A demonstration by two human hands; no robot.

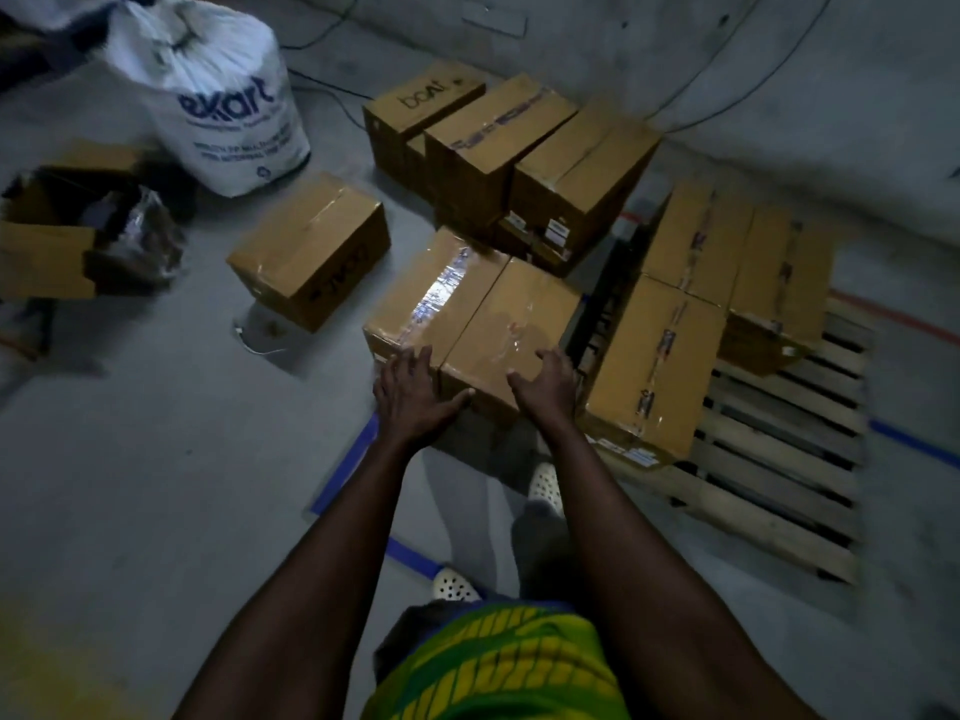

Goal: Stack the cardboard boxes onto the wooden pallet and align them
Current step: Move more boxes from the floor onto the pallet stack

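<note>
Taped cardboard box (470, 314) on the floor just left of the wooden pallet (779, 475), not on it, close beside it with a dark gap between, and set at a slant to the pallet's edge. Left hand (410, 394) laid on the near top edge of that box, fingers straight and spread, thumb out along the front face, gripping nothing. Right hand (545, 381) at the same edge, on the side nearer the pallet, fingers loosely bent, thumb held wide, open as well; contact with the cardboard hard to judge through the blur. On the pallet's left part, a front carton (649, 371) at the near corner and two back cartons (696, 236) side by side behind it, with bare slats to the right and in front. Off the pallet's far-left corner, a stack of boxes (493, 148), the farthest printed "boat". Farther left of the pallet, a lone box (311, 246) on the floor, then a white sack (223, 96) with blue lettering and an open carton (47, 252) holding clear plastic wrap. Strips of blue tape (345, 465) on the floor left of the pallet's near corner, and pale shoes (545, 483) just beside that corner.
</note>
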